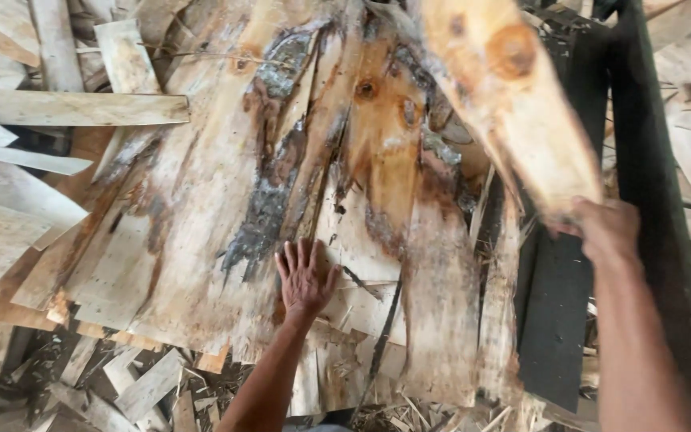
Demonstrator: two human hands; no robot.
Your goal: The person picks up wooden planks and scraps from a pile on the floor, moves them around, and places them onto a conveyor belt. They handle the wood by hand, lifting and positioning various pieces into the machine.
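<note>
So there's a big stack of thin wood sheets (225,200) piled on the surface, all rough-edged with knots and dark bark-coloured streaks. The left hand (305,276) lies flat on top of the stack near its front edge, fingers spread, pressing down and gripping nothing. The right hand (605,228) is off to the right and clamped on the near end of another wood strip (513,88), which hangs in the air, angled up and away over the right side of the pile (it's blurry, so it looks mid-swing). Beside that is a dark metal frame (649,176) running along the right edge.

As for progress, I'd say the stack is already well built up, many layers deep, and the lifted piece isn't laid down anywhere yet. Loads of loose offcuts (57,108) are scattered to the left and scraps (129,384) lie below the front edge, so plenty looks unsorted.
</note>
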